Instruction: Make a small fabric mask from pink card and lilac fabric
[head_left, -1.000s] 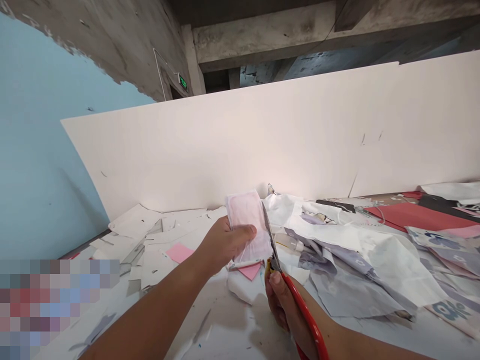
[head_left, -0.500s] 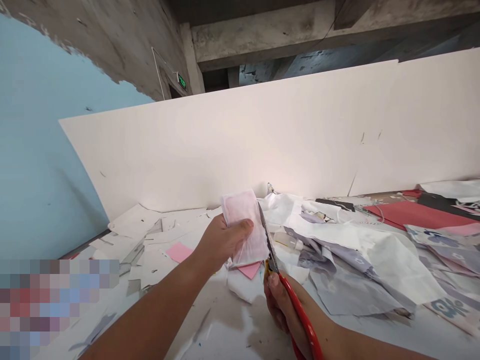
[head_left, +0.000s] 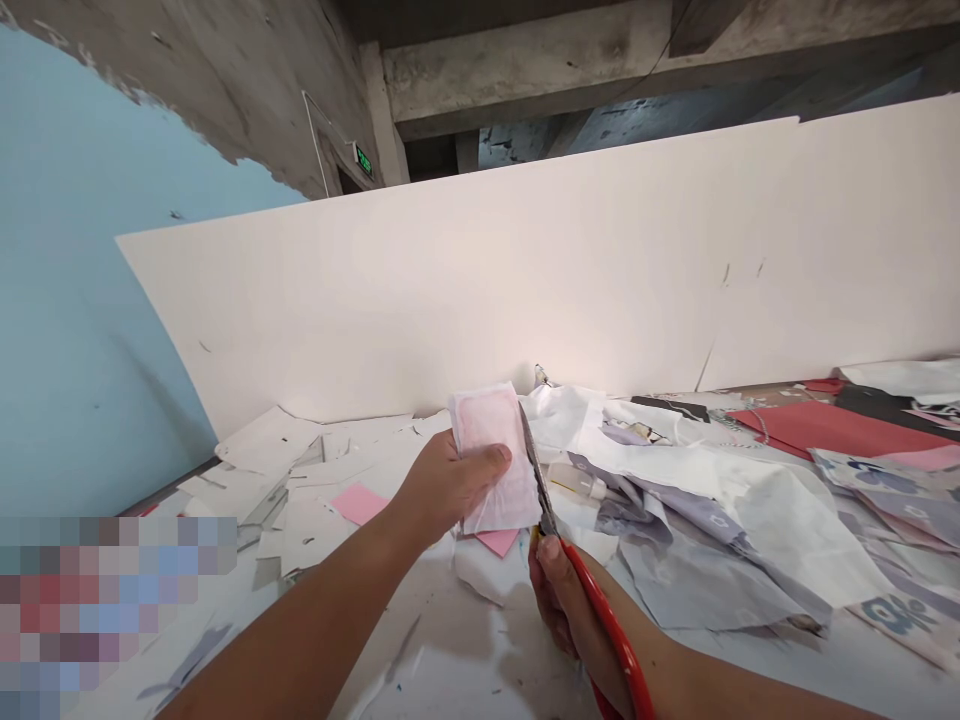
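Near the middle of the view, a small pink and white fabric piece is pinched in my left hand, the thumb lying across its front. My right hand is wrapped round the red handles of scissors. The scissor blades point up along the right edge of the fabric piece and look nearly closed. Below the fabric piece, a pink scrap lies on the white table.
Cut white sheets cover the left side. To the right lie white and grey cloths, a clear bottle and red sheets. A white panel stands along the back.
My left hand and the fabric piece have shifted slightly right, and the piece is a little more upright. The scissors have tilted slightly and their blades look closer together.
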